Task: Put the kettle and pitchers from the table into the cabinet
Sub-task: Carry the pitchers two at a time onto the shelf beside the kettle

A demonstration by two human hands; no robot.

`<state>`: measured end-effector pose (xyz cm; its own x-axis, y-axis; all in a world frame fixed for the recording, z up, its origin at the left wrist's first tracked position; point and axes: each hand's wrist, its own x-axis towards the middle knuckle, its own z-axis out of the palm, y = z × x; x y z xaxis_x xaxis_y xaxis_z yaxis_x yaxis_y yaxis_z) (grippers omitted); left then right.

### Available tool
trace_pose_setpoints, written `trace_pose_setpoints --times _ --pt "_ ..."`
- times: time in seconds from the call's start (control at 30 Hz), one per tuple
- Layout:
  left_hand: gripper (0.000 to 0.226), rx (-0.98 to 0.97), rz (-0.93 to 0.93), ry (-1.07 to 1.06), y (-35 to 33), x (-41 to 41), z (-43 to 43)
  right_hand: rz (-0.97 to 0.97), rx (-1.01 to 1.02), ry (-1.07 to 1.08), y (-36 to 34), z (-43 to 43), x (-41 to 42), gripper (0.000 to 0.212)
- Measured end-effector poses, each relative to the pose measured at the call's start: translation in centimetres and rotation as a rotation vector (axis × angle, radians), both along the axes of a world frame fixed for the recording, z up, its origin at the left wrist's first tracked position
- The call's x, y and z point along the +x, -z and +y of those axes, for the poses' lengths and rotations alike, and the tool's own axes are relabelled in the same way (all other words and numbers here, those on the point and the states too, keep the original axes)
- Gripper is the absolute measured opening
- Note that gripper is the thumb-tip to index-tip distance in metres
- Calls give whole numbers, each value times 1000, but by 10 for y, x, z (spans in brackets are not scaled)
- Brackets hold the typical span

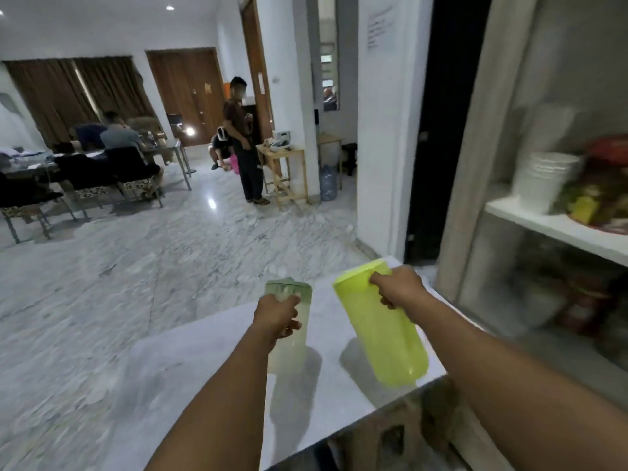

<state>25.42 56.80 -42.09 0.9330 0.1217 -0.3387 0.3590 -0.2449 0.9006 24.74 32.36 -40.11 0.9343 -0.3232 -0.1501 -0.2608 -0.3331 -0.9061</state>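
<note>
Yellow-green pitcher [384, 328] tilts over the white marble desk [339, 402], its handle clasped in the right grip [397, 287]. Just beside it, the left grip [277, 316] holds a pale pitcher [292, 348] with a green lid, upright. The cabinet [557, 226] stands to the right, with white cups [543, 178] stacked on its shelf. A veined marble floor [136, 266] spreads beyond.

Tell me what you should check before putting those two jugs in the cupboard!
1. Grip of left hand on pale green pitcher: ok.
2. Grip of right hand on yellow pitcher, at its handle: ok.
3. Is the yellow pitcher upright: not ok, it tilts.
4. Room on the cabinet shelf: cannot tell; stacked white cups and blurred things sit there.
5. Is the cabinet open in front: cannot tell, blurred.
</note>
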Motion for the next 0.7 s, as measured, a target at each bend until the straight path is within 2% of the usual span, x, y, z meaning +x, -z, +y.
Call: trace_pose_setpoints --times 0.13,0.33,0.53,0.7 --pt "35 25 29 283 -22 -74 -82 -31 10 207 -28 -82 -118 18" --pt "28 65 69 863 -97 -167 -240 -96 -34 530 -108 -220 -304 19" --pt "36 1 -159 1211 -175 -274 -402 -153 -139 842 -205 -317 -474 15" --pt "34 -233 -356 1325 -218 -352 -502 -432 -205 1150 -250 -368 -552 21"
